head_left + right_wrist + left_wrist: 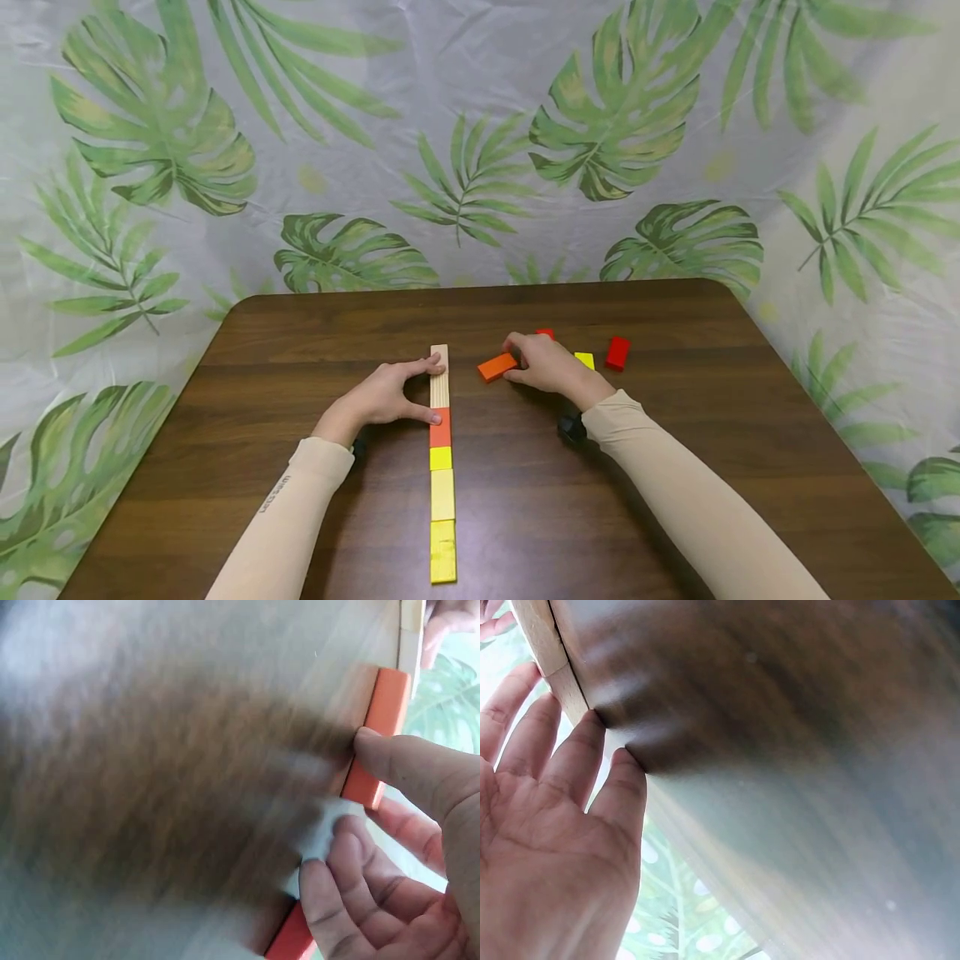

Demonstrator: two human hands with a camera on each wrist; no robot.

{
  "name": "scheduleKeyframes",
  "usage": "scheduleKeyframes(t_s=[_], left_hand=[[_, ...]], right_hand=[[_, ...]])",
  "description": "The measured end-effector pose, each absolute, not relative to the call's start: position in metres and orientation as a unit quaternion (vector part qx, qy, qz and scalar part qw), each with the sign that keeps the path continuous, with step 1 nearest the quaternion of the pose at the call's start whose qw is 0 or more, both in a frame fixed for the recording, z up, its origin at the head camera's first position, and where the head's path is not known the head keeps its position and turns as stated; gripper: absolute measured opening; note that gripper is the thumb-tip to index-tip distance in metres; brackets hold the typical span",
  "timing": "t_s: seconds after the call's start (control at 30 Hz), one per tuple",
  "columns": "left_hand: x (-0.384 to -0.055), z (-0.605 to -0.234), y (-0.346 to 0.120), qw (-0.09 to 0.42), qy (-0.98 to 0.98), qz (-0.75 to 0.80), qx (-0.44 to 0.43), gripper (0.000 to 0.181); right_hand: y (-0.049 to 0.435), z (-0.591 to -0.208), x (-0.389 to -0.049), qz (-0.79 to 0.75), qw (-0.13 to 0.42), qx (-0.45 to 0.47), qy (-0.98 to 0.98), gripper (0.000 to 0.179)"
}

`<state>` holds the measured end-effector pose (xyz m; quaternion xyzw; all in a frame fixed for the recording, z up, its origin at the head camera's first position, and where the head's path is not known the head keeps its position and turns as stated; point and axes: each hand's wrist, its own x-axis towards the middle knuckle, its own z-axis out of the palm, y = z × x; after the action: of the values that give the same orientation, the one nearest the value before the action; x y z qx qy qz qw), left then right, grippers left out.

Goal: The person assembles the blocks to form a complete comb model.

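Note:
A straight row of flat wooden blocks runs along the table: bare wood (440, 392) at the far end, then an orange-red block (440, 435), a small yellow one (441, 458), a pale yellow one (443, 495) and a streaked yellow one (443, 552). My left hand (377, 395) touches the row from its left, thumb on the orange-red block and fingertips at the bare wood; its fingers look fairly straight in the left wrist view. To the right of the row, my right hand (551, 364) pinches an orange block (495, 367) between thumb and forefinger, low at the tabletop.
Beyond the right hand lie a red block (618, 353), a partly hidden yellow block (585, 360) and another red block (545, 333), mostly covered by the hand. The dark wooden table (675, 312) ends at a leaf-patterned curtain (480, 167).

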<state>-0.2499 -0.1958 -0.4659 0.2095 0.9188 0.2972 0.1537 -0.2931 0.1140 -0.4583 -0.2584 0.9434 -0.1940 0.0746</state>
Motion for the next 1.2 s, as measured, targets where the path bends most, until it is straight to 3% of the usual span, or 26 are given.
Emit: scheduleKeyframes(t_s=[0.27,1.2], left_hand=[[-0.251,-0.466,-0.195,0.154,0.919,0.297,0.207,0.088],[-0.252,-0.466,-0.195,0.156,0.92,0.295,0.206,0.086]], right_hand=[[0.117,-0.457,-0.3,-0.204,0.073,-0.262,0.94,0.029],[0.075,-0.461,-0.321,-0.24,0.047,-0.204,0.948,0.029]])
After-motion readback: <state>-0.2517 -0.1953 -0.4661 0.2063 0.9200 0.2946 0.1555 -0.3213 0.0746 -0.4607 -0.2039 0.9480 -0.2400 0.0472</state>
